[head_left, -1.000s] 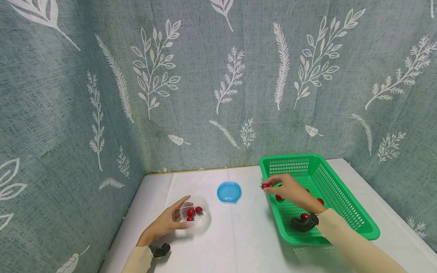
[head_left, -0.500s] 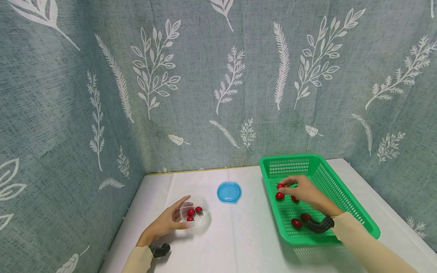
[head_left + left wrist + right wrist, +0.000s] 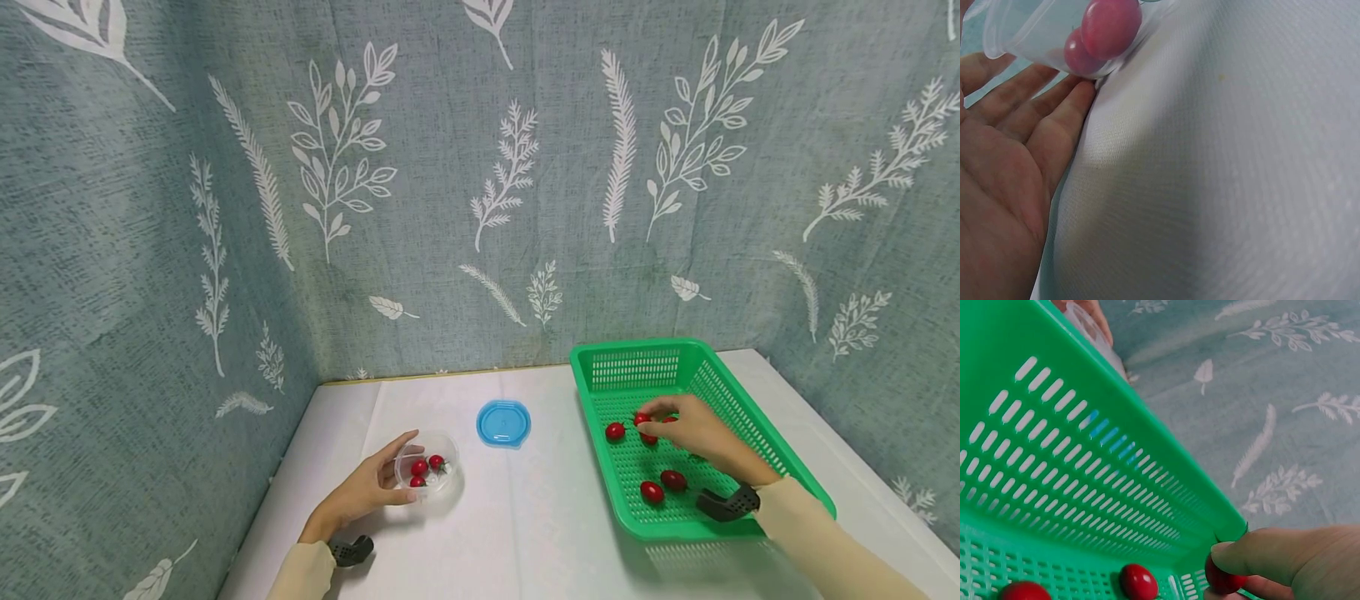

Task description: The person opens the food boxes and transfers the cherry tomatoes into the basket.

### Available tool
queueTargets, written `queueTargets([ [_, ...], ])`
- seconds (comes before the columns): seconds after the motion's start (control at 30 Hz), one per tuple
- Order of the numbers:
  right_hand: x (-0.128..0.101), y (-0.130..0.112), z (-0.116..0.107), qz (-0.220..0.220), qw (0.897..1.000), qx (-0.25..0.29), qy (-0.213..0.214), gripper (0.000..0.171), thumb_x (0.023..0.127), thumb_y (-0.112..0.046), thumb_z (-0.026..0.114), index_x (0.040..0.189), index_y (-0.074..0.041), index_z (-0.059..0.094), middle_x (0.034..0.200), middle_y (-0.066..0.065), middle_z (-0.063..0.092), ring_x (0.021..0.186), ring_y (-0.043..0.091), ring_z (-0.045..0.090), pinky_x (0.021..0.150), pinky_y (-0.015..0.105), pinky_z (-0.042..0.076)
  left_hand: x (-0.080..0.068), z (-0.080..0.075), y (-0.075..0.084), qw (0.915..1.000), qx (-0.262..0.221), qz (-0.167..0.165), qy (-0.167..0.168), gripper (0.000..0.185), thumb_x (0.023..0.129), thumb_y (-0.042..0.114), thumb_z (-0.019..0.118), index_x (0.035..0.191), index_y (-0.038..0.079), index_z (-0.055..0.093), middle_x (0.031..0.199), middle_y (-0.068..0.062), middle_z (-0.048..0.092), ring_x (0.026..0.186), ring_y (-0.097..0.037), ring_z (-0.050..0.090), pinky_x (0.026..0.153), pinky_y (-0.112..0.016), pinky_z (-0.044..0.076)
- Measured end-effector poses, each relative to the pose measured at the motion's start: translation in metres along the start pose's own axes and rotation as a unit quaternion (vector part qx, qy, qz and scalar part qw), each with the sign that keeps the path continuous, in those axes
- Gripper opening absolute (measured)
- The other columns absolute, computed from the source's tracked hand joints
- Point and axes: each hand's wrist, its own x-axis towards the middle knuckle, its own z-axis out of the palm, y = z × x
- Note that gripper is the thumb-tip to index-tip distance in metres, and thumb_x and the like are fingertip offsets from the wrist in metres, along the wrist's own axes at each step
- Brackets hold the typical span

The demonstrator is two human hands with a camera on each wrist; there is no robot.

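My left hand [image 3: 372, 486] rests on the table with thumb and straight fingers against a clear round container [image 3: 442, 487] that holds a few cherry tomatoes [image 3: 420, 467]. In the left wrist view the fingers [image 3: 1054, 119] touch the container's base [image 3: 1035, 37]. My right hand [image 3: 649, 415] reaches into the green basket [image 3: 750, 442] and pinches a cherry tomato [image 3: 642, 420] between thumb and fingertips near the basket's far end. The right wrist view shows that tomato [image 3: 1221, 584] under a fingertip [image 3: 1254, 556]. Several more tomatoes [image 3: 651, 492] lie loose on the basket floor.
A blue lid [image 3: 503, 422] lies on the white table [image 3: 525, 533] between container and basket. Leaf-patterned fabric walls [image 3: 480, 183] close in the back and both sides. The basket sits by the table's right edge.
My right hand has moved from the basket's left rim to the right and deeper into the basket, and now pinches a tomato there. The left hand and container have stayed still.
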Motion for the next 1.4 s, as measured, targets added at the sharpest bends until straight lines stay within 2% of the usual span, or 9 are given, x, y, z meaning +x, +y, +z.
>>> queueTargets([
  [0.17, -0.004, 0.006, -0.004, 0.016, 1.000, -0.005, -0.001, 0.033, 0.095, -0.026, 0.076, 0.120, -0.005, 0.072, 0.108, 0.009, 0.068, 0.076, 0.026, 0.058, 0.058, 0.040, 0.053, -0.001, 0.000, 0.001, 0.9999, -0.009, 0.007, -0.005, 0.099, 0.091, 0.009, 0.080, 0.166, 0.012, 0.016, 0.160, -0.021, 0.036, 0.150, -0.041, 0.028, 0.111, -0.020, 0.035],
  [0.43, -0.010, 0.011, -0.009, 0.028, 1.000, 0.007, -0.009, 0.032, 0.094, -0.021, 0.076, 0.118, 0.000, 0.071, 0.103, 0.010, 0.067, 0.057, 0.019, 0.050, 0.050, 0.032, 0.046, -0.001, 0.001, 0.000, 0.9999, -0.006, 0.012, -0.004, 0.099, 0.091, 0.008, 0.079, 0.166, 0.010, 0.014, 0.159, -0.022, 0.037, 0.149, -0.042, 0.030, 0.107, -0.016, 0.037],
  [0.63, -0.015, 0.016, -0.014, 0.031, 0.999, 0.002, -0.019, 0.032, 0.094, -0.020, 0.077, 0.117, 0.002, 0.070, 0.103, 0.011, 0.066, 0.061, 0.021, 0.051, 0.053, 0.035, 0.047, -0.001, 0.000, -0.001, 0.9998, -0.013, 0.015, -0.005, 0.098, 0.091, 0.007, 0.079, 0.166, 0.013, 0.016, 0.159, -0.023, 0.036, 0.149, -0.042, 0.030, 0.107, -0.016, 0.038],
  [0.8, -0.016, 0.021, -0.014, 0.028, 0.999, -0.011, -0.018, 0.029, 0.093, -0.015, 0.077, 0.115, 0.002, 0.071, 0.096, 0.009, 0.067, 0.057, 0.022, 0.054, 0.045, 0.030, 0.042, -0.001, 0.001, 0.000, 0.9999, -0.014, 0.003, 0.002, 0.099, 0.090, 0.008, 0.081, 0.166, 0.017, 0.018, 0.160, -0.019, 0.037, 0.150, -0.038, 0.030, 0.108, -0.016, 0.038],
  [0.9, -0.016, 0.024, -0.014, 0.028, 0.999, -0.021, -0.011, 0.028, 0.092, -0.015, 0.077, 0.114, 0.002, 0.071, 0.094, 0.007, 0.067, 0.056, 0.023, 0.055, 0.043, 0.030, 0.042, -0.001, 0.001, 0.000, 0.9999, -0.014, 0.006, 0.003, 0.099, 0.090, 0.008, 0.081, 0.166, 0.016, 0.018, 0.160, -0.020, 0.037, 0.149, -0.038, 0.031, 0.107, -0.015, 0.038],
  [1.13, -0.018, 0.027, -0.016, 0.037, 0.999, -0.035, 0.002, 0.029, 0.091, -0.016, 0.078, 0.114, 0.001, 0.071, 0.099, 0.008, 0.069, 0.057, 0.023, 0.057, 0.044, 0.033, 0.045, -0.001, 0.001, 0.000, 0.9999, -0.014, -0.001, -0.001, 0.100, 0.090, 0.008, 0.080, 0.166, 0.014, 0.015, 0.160, -0.020, 0.036, 0.149, -0.034, 0.033, 0.107, -0.015, 0.038],
  [1.4, -0.018, 0.025, -0.017, 0.050, 0.998, -0.033, 0.005, 0.032, 0.092, -0.014, 0.077, 0.117, 0.004, 0.070, 0.105, 0.013, 0.069, 0.061, 0.027, 0.059, 0.045, 0.032, 0.045, -0.001, 0.001, 0.001, 0.9997, -0.023, -0.004, -0.004, 0.101, 0.090, 0.007, 0.080, 0.167, 0.015, 0.015, 0.161, -0.018, 0.036, 0.151, -0.037, 0.030, 0.106, -0.015, 0.039],
])
